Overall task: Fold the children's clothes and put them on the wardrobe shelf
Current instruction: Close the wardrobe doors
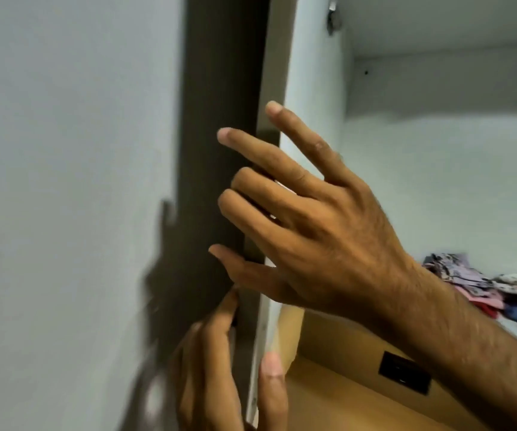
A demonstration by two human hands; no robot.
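Note:
A dark brown wardrobe door (220,119) stands edge-on in the middle of the head view. My right hand (307,219) is spread open in front of its edge, fingers apart, holding nothing. Lower down, my left hand (220,368) has its fingers on the door's outer face and its thumb on the inner side, pinching the door's edge. Inside the wardrobe, at the right, a pile of folded children's clothes (499,290) in floral, pink, blue and white prints lies on a shelf, partly hidden by my right forearm.
A pale wall (64,181) fills the left side. The wardrobe's white interior (437,181) opens to the right, with an upper shelf (437,48) above. A light wooden panel (344,384) with a black rectangular fitting (405,373) lies below my forearm.

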